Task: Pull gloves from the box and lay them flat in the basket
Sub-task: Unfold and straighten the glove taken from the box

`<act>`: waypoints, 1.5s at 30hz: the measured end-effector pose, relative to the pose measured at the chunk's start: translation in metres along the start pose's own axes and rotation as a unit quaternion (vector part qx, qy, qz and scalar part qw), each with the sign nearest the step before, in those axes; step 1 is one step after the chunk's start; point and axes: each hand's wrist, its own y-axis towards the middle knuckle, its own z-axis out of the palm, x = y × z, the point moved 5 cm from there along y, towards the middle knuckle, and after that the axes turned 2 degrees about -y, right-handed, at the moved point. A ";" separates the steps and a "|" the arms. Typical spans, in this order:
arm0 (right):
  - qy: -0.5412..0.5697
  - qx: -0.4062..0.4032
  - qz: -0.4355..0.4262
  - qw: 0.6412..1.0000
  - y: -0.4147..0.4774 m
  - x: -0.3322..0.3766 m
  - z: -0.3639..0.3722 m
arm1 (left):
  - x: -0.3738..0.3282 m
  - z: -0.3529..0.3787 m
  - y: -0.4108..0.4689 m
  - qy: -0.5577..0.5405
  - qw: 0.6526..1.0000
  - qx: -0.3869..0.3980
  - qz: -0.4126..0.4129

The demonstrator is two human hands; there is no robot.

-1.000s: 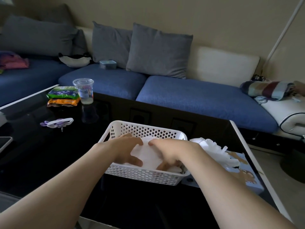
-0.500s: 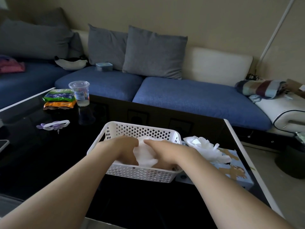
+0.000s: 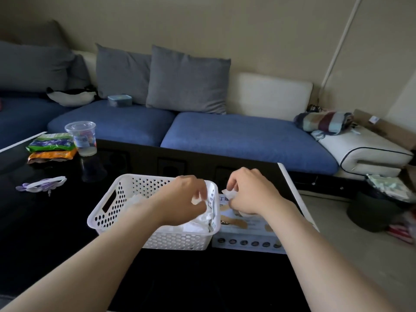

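The left hand [image 3: 182,199] hangs over the right end of the white basket [image 3: 105,218], fingers curled, pinching a scrap of white glove [image 3: 195,200]. The right hand [image 3: 249,191], just beside it above the box [image 3: 245,239], pinches another white bit; whether it's the same glove I can't tell. Crumpled gloves [image 3: 135,199] lie in the basket. Box and basket touch on the black table [image 3: 45,233]; a plastic cup [image 3: 81,138] stands well apart from them.

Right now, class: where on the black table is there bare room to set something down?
Bare: the table left of the basket, and the near strip before basket and glove box. Crowded: cup and snack packets far left.
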 end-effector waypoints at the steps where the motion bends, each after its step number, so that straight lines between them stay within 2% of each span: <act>1: -0.005 0.026 0.009 1.000 -0.002 -0.010 0.004 | -0.008 0.005 0.002 0.000 1.000 0.007 0.019; 4: 0.003 0.050 0.006 0.999 -0.006 -0.031 0.012 | -0.025 0.020 0.007 0.025 0.998 0.047 0.044; 14: 0.011 0.016 -0.041 0.999 -0.016 -0.051 0.000 | -0.044 0.047 0.015 0.091 0.985 0.146 0.032; 18: -0.025 -0.020 -0.049 0.998 -0.025 -0.047 -0.018 | -0.050 0.047 0.015 0.125 0.981 0.142 0.046; 27: -0.067 -0.071 -0.024 0.995 -0.033 -0.043 -0.031 | -0.050 0.048 0.013 0.111 0.984 0.136 0.029; 35: -0.034 -0.172 -0.028 0.984 -0.038 -0.036 -0.047 | -0.052 0.048 0.012 0.112 0.983 0.143 0.027; 37: 0.022 -0.232 -0.040 0.972 -0.039 -0.036 -0.053 | -0.050 0.047 0.011 0.084 0.985 0.149 0.014; 41: 0.176 -0.349 -0.100 0.915 -0.041 -0.033 -0.060 | -0.047 0.036 0.014 -0.046 0.992 0.116 -0.025; 43: 0.212 -0.358 -0.122 0.901 -0.041 -0.026 -0.058 | -0.046 0.026 0.017 -0.150 0.983 0.076 -0.067; 45: 0.230 -0.334 -0.137 0.904 -0.039 -0.017 -0.052 | -0.047 0.018 0.017 -0.282 0.953 0.037 -0.102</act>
